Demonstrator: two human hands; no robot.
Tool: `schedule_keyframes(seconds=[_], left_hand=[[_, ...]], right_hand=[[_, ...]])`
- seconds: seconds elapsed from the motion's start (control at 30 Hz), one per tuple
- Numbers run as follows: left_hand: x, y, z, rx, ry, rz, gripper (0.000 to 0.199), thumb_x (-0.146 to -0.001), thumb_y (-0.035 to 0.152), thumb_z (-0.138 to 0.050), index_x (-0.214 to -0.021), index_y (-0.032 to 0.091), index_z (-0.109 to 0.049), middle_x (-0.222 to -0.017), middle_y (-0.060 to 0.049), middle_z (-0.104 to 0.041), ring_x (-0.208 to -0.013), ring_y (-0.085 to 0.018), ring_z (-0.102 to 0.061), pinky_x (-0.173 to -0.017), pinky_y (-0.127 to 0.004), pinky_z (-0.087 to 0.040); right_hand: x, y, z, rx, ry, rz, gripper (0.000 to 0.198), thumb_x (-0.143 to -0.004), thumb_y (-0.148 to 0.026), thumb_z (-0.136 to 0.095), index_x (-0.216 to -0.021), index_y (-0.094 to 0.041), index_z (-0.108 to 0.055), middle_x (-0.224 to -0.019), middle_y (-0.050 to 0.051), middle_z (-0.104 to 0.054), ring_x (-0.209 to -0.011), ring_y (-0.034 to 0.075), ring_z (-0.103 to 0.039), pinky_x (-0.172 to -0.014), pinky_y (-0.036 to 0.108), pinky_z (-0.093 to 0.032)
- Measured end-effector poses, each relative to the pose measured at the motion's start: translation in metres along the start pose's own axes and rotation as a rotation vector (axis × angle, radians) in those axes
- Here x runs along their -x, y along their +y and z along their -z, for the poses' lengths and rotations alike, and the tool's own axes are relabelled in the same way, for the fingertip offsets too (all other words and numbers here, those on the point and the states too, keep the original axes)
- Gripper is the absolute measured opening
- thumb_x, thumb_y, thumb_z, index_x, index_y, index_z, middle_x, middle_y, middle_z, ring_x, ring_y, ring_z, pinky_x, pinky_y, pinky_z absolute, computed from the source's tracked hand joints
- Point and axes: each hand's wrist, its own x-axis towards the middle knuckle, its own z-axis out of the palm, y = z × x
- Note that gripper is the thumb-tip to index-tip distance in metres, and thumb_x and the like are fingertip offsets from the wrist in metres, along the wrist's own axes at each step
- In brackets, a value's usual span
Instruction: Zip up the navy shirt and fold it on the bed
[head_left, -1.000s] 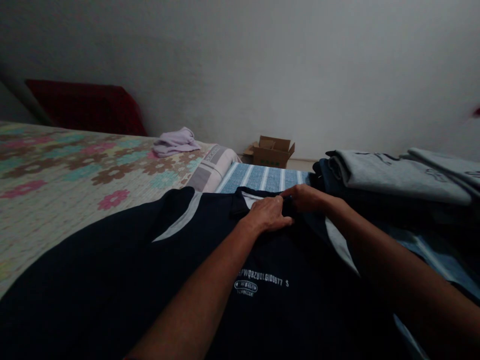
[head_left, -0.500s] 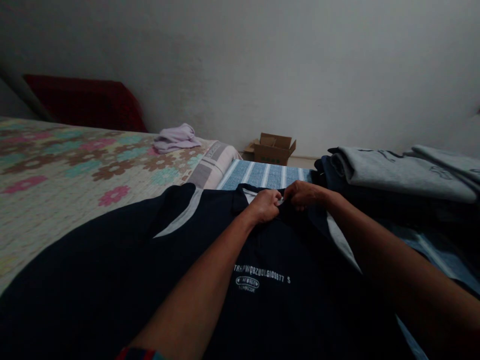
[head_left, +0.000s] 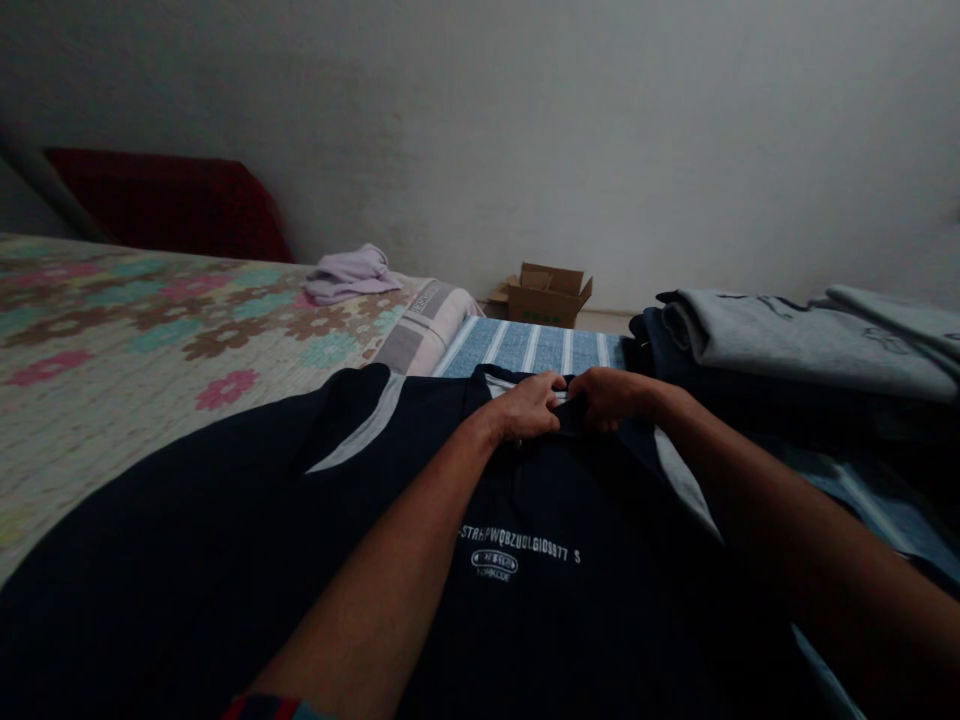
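Observation:
A dark navy shirt lies spread out in front of me, with pale grey panels at the shoulders and white lettering on the chest. At its collar, my left hand is closed on the left side of the neck opening. Close beside it, my right hand pinches the collar's other side. A bit of pale lining shows between and behind the hands. My fingertips are partly hidden in the dark cloth.
A flowered bedspread covers the left side, with a crumpled lilac cloth on it. Behind the shirt are a blue striped cover and an open cardboard box. Folded grey clothes are stacked at right.
Both hands stay at the collar. The left hand's fingers have shifted and straightened a little, and the right hand has moved slightly down with the collar edge.

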Motion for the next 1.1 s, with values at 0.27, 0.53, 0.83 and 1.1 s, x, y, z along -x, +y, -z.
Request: schedule_keyframes(seconds=[0.27, 0.53, 0.83, 1.1], left_hand=[[0.003, -0.001, -0.003, -0.546, 0.123, -0.205, 0.063, -0.062, 0.002, -0.053, -0.121, 0.017, -0.038, -0.11, -0.011, -0.06, -0.098, -0.023, -0.058, -0.074, -0.028, -0.044], [0.005, 0.006, 0.002, -0.8, 0.179, -0.133, 0.034, -0.066, 0.006, -0.051, -0.099, 0.016, -0.05, -0.088, -0.007, -0.061, -0.081, -0.021, -0.057, -0.061, -0.028, -0.037], [0.003, 0.0, 0.01, -0.569, 0.068, -0.142, 0.021, -0.052, -0.001, -0.043, -0.059, 0.019, -0.044, -0.058, 0.003, -0.046, -0.056, -0.01, -0.044, -0.05, -0.023, -0.029], [0.006, -0.001, 0.015, -0.408, 0.027, -0.091, 0.02, -0.05, -0.001, -0.04, -0.057, 0.018, -0.04, -0.055, 0.005, -0.039, -0.052, -0.008, -0.036, -0.048, -0.024, -0.023]], right_hand=[[-0.003, 0.0, 0.0, 0.014, -0.003, -0.044, 0.03, -0.071, -0.006, -0.059, -0.099, -0.014, -0.061, -0.052, -0.003, -0.06, -0.05, 0.012, -0.059, -0.052, 0.022, -0.048], [-0.008, 0.002, -0.001, 0.007, -0.032, -0.074, 0.025, -0.073, -0.01, -0.06, -0.098, -0.014, -0.062, -0.047, -0.004, -0.057, -0.046, 0.013, -0.058, -0.048, 0.022, -0.046], [-0.013, 0.005, 0.003, -0.071, -0.08, -0.066, 0.027, -0.07, -0.011, -0.063, -0.097, -0.015, -0.06, -0.049, -0.004, -0.059, -0.046, 0.012, -0.059, -0.046, 0.021, -0.046], [-0.016, 0.014, 0.003, -0.185, -0.11, -0.026, 0.033, -0.069, -0.003, -0.055, -0.1, -0.014, -0.056, -0.055, -0.003, -0.063, -0.051, 0.013, -0.062, -0.05, 0.021, -0.05]])
